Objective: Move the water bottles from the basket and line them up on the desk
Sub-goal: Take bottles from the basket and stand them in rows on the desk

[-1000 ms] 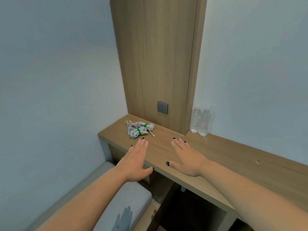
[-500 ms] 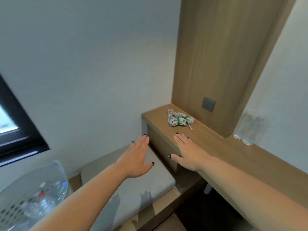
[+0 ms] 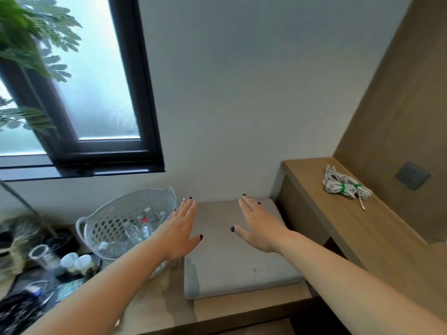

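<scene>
Water bottles (image 3: 135, 232) lie jumbled in the clear perforated basket (image 3: 101, 228), just to the left of my left hand (image 3: 180, 234) and partly behind its wrist; I can make out a red cap and a white cap among them, but I cannot count the bottles through the plastic. My left hand is held flat, fingers straight and together, thumb spread to the right, gripping nothing, and its outer edge overlaps the basket's right rim in this view; whether it touches I cannot tell. My right hand (image 3: 260, 228) is flat in the same way, fingers straight, thumb pointing left toward the other hand, empty. Both hands hover over a grey cushion (image 3: 232, 262) that lies on a wooden bench, the gap between them showing bare cushion. To the right of my right hand the desk (image 3: 338, 226) stands higher than the cushion, and on its far part, well apart from that hand, lie bundled white cords (image 3: 343, 186) tied with green bands. Beyond the cords a grey wall socket (image 3: 412, 175) sits in the wooden panel. Left of the basket, away from my left hand, stand small jars (image 3: 76, 261) amid blurred clutter. Above the basket a dark-framed window (image 3: 135, 97) shows, with green fronds (image 3: 29, 42) at the upper left.
</scene>
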Motion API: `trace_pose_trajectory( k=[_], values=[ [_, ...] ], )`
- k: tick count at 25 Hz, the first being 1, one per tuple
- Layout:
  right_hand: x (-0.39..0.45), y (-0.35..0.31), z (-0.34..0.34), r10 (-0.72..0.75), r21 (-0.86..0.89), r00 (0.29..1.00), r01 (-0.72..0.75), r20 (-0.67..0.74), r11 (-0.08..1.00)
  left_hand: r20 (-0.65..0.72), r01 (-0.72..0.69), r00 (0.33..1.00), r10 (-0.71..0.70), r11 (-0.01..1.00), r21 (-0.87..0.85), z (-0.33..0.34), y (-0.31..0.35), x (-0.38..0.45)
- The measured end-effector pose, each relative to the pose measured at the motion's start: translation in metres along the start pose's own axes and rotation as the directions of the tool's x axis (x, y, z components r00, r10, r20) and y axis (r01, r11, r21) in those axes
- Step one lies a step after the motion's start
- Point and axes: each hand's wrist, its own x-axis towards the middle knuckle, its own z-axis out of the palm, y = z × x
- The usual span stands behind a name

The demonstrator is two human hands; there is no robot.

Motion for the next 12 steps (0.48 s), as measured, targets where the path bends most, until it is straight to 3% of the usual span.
trace_pose_trajectory(
  k=[12],
  values=[
    [0.177,-0.135,0.099,-0.012,0.141,0.989,-0.008,0.146,0.990,0.115,0.161,0.981,-0.153,0.985,-0.058,-0.007,-0.232,0.020]
  ],
)
